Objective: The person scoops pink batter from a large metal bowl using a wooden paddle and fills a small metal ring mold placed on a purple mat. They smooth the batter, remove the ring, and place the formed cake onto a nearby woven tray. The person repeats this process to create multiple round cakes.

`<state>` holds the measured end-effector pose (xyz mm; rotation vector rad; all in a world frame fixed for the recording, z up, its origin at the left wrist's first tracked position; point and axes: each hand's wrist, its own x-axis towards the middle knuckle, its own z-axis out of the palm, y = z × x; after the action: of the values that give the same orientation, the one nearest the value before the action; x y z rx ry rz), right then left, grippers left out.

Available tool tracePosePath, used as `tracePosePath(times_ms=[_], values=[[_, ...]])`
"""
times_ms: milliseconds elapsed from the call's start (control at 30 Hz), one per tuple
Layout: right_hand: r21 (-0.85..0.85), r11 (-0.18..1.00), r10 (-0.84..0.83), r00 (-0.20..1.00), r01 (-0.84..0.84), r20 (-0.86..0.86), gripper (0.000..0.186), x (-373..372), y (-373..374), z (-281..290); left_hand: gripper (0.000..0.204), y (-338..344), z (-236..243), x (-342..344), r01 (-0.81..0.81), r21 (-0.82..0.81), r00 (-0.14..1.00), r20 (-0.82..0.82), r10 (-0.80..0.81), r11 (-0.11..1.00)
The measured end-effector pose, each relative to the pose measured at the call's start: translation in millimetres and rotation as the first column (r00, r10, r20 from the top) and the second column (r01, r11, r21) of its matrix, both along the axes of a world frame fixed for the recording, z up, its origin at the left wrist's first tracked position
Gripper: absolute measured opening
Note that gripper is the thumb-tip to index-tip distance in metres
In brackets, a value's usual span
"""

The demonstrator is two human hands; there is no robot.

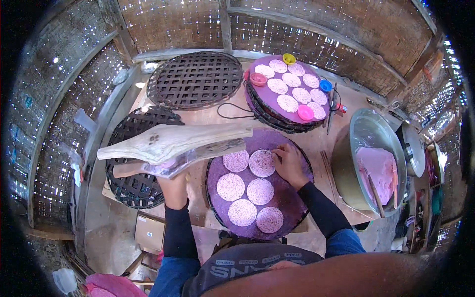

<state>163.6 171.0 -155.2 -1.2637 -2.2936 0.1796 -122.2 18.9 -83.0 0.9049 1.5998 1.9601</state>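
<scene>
My left hand (173,190) holds up a wooden two-handled press (173,141) to the left of the round purple tray (292,205). The press hides most of that hand's fingers. Pink stuff shows at the press's middle, near my hand. Several round, flat pink discs of lacy noodle strands (230,187) lie on the tray in two columns. My right hand (291,166) is over the tray's right side, its fingers bent and pinched together at the edge of the upper right disc (261,163). Whatever those fingertips grip is too small to make out.
At the back right, a stack of trays (272,106) carries more discs and small coloured cups. Dark woven racks (195,79) lie at the back and left. On the right stands a large basin (341,168) with pink dough (377,171) and a stick inside.
</scene>
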Motion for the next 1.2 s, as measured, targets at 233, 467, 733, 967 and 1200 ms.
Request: tracePosePath(times_ms=[233, 467, 733, 967, 1200], values=[[-0.003, 0.979, 0.202, 0.979, -0.203, -0.013, 0.019, -3.9, 2.3, 10.8, 0.034, -2.5, 4.1, -1.8, -0.046, 0.046, 0.992, 0.118, 0.040, 0.998], [0.072, 0.994, 0.080, 0.996, -0.083, 0.050, 0.022, -10.1, 10.2, 4.0, 0.022, 3.6, 4.3, -2.8, -0.097, 0.069, 0.992, 0.083, 0.091, 0.993], [0.089, 0.974, 0.205, 0.978, -0.207, 0.024, 0.022, -15.2, 8.3, 14.8, 0.020, 4.3, 4.5, -3.8, -0.093, 0.079, 0.990, 0.111, 0.084, 0.992], [-0.045, 0.975, 0.219, 0.975, -0.217, 0.034, 0.038, -4.0, 3.0, 27.9, 0.017, 4.3, 3.0, -6.1, -0.108, 0.044, 0.982, 0.159, 0.099, 0.993], [-0.132, 0.968, 0.224, 0.973, -0.215, 0.052, 0.067, -16.4, -8.5, 21.1, 0.017, 4.5, 2.4, -4.3, -0.088, 0.031, 0.975, 0.205, 0.080, 0.996]])
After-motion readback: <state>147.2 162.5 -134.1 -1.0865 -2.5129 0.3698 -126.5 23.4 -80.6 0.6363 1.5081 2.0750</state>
